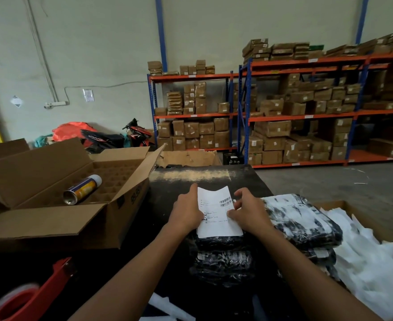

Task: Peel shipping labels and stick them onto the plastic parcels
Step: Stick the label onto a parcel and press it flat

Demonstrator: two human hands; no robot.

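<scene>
One label (216,210) lies on the top parcel (221,242) of a short stack near the middle of the bench (167,188). Its far edge curls up, so it looks placed but not yet smoothed down. To the right, at the bench's right edge, sits a pile of black parcels (304,225) with white patches on them; whether those are labels I cannot tell. Beyond that pile, a heap of white paper (376,256), probably peeled backing, fills the right corner. My guess is that the job is partway through, with this label to be pressed flat and the parcels beneath it in the stack left to do.

The left hand (188,212) lies on the label's left edge, its forefinger stretched out along that edge and the rest of the hand flat, pressing rather than gripping. The right hand (248,212) is at the label's right edge with fingers bent, fingertips touching the paper; it seems to pinch or press the edge, and I cannot tell which.

An open carton (51,218) with a spray can (82,189) stands at the bench's left edge.
</scene>
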